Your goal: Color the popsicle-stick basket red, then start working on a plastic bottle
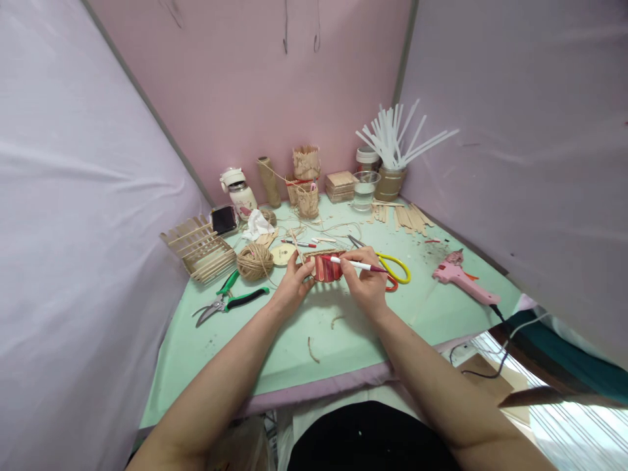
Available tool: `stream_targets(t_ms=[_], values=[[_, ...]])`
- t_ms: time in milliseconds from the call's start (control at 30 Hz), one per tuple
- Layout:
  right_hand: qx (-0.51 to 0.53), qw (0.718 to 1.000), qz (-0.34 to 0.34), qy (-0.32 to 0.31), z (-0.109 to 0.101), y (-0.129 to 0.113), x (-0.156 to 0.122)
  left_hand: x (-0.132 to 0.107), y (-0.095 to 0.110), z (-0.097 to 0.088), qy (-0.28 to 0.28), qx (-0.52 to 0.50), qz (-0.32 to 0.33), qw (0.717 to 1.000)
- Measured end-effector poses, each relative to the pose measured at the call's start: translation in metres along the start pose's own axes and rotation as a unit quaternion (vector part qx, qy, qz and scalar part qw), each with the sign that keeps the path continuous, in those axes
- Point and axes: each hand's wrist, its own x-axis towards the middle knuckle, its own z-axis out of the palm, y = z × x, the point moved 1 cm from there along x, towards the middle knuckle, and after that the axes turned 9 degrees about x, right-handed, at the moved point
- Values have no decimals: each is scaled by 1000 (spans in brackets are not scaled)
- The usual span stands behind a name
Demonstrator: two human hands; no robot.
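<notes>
At the middle of the pale green table (432, 307) stands a small holder of craft sticks (326, 267), its sticks coloured red. My left hand (294, 282) grips its left side with the fingers closed on it. My right hand (366, 281) is closed on a white marker with a red tip (354, 263), whose tip lies against the upper front of the holder.
A ball of twine (254, 261), green-handled pliers (226, 301) and a stick crate (201, 248) lie left. Yellow scissors (395, 267) and a pink glue gun (461, 278) lie right. Jars, a glass of water (364, 190), white glue sticks (392, 140) and loose sticks (407, 217) line the back.
</notes>
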Motion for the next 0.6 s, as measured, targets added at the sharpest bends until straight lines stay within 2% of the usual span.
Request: stream_targets(t_ms=[600], values=[[5, 1000, -1, -7, 0, -1, 0, -1, 1, 1, -4, -1, 2, 1000]])
